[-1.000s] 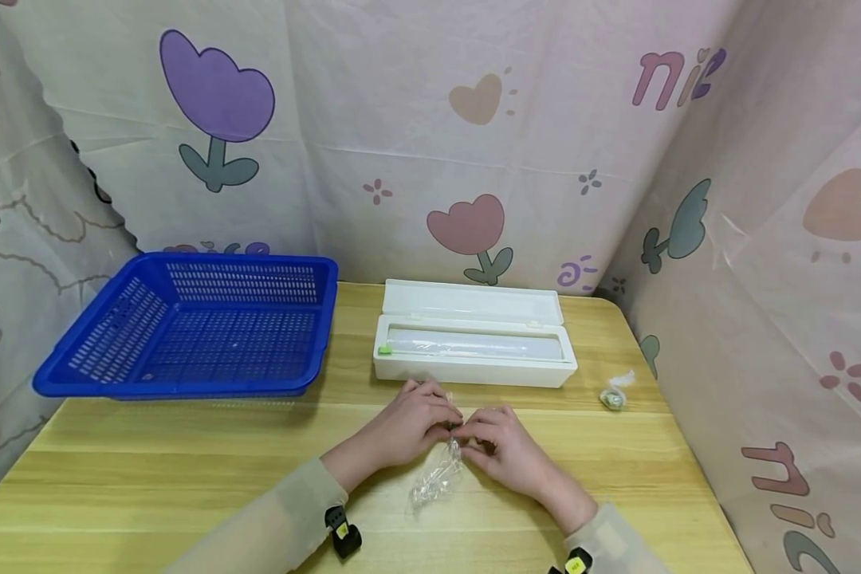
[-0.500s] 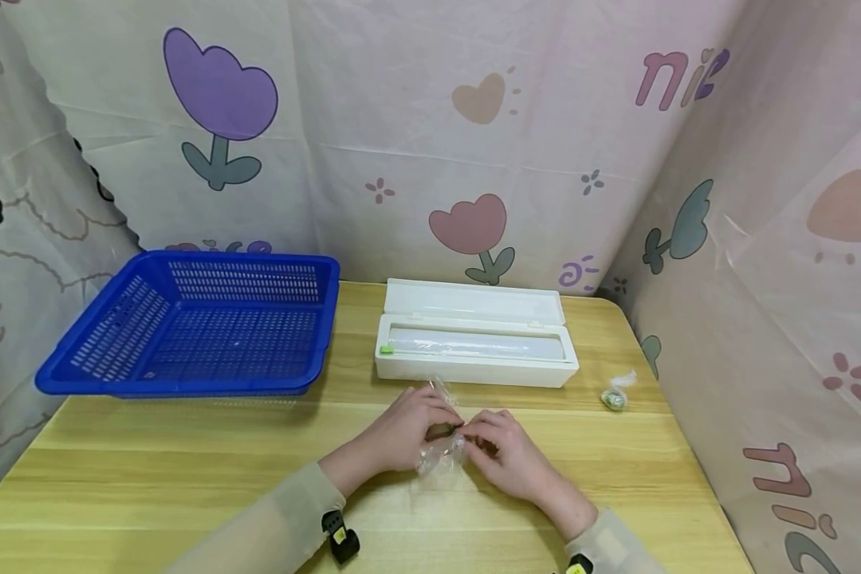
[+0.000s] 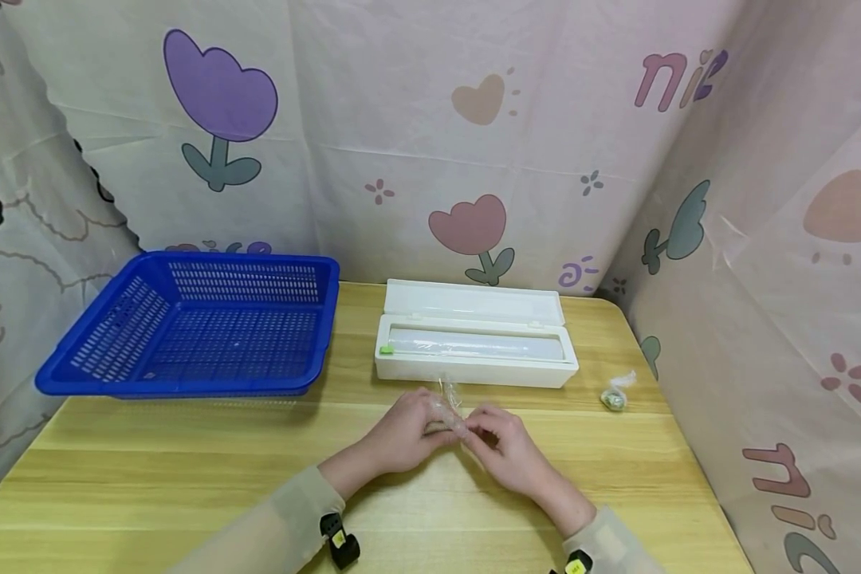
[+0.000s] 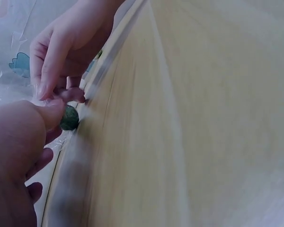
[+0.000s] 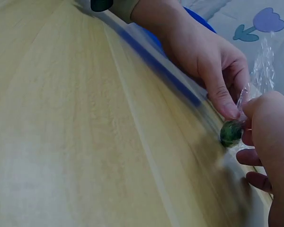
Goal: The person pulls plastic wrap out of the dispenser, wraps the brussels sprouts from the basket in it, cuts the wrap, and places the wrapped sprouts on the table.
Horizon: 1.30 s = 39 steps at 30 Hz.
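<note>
Above the table, my left hand (image 3: 402, 430) and right hand (image 3: 513, 454) meet fingertip to fingertip. Between them is a crumpled piece of clear plastic wrap (image 3: 450, 392), pinched by the thumb and fingers of each hand. A small round dark green thing (image 5: 230, 134), streaked lighter green, sits in the wrap just under the fingertips. The left wrist view also shows this green ball (image 4: 69, 118) beside the thumb; its kind is unclear. In the right wrist view, a loose tail of wrap (image 5: 264, 66) sticks up past the fingers.
Behind the hands stands a white wrap dispenser box (image 3: 473, 371), lid raised, a roll inside and a green slider at its left end. A blue plastic basket (image 3: 186, 389) is at the left. A small wrapped green bundle (image 3: 613, 399) with a twisted tail lies near the right edge.
The wrap's loose tail, which hung toward the near side, has turned to the far side, and the wrap is now bunched over the left fingers. Both hands stay in about the same place.
</note>
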Motion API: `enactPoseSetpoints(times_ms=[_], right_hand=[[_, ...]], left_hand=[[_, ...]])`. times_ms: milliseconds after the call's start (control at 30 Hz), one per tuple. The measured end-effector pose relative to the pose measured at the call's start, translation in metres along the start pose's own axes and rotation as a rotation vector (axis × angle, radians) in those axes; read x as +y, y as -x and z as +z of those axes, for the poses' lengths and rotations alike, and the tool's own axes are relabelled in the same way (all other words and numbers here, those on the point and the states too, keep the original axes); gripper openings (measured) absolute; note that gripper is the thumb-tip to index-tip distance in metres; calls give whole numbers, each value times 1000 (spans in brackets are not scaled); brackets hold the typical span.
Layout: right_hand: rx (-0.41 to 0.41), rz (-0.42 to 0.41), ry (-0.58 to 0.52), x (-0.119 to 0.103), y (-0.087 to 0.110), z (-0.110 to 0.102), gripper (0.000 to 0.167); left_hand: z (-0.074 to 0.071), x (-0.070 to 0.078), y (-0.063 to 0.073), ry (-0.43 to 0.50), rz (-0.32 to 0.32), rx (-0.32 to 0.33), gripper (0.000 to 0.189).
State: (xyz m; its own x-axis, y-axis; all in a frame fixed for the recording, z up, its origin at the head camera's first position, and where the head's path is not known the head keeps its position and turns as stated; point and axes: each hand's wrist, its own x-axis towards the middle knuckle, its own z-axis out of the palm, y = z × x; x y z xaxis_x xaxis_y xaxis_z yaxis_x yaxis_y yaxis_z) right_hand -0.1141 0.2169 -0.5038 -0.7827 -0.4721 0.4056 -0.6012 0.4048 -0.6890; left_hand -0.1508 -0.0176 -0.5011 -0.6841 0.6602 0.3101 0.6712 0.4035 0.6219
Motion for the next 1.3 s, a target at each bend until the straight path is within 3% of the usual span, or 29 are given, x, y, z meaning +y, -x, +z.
enactPoseSetpoints(times_ms=[233, 300, 500, 800, 1167, 1300], right_hand=[[44, 73, -50, -3, -7, 1, 10], [50, 110, -79, -4, -9, 0, 10], [52, 243, -148, -5, -14, -1, 7], [64, 370, -123, -6, -21, 2, 9], [82, 459, -40, -5, -30, 7, 6], [84, 493, -43, -5, -34, 7, 13]], left_hand=[[1, 9, 3, 87, -186, 57, 25], [1, 10, 4, 89, -213, 75, 22], [3, 11, 5, 44, -252, 112, 11], [4, 12, 7, -2, -295, 142, 14], [5, 13, 8, -3, -325, 178, 15], [5, 13, 9, -15, -343, 202, 16]])
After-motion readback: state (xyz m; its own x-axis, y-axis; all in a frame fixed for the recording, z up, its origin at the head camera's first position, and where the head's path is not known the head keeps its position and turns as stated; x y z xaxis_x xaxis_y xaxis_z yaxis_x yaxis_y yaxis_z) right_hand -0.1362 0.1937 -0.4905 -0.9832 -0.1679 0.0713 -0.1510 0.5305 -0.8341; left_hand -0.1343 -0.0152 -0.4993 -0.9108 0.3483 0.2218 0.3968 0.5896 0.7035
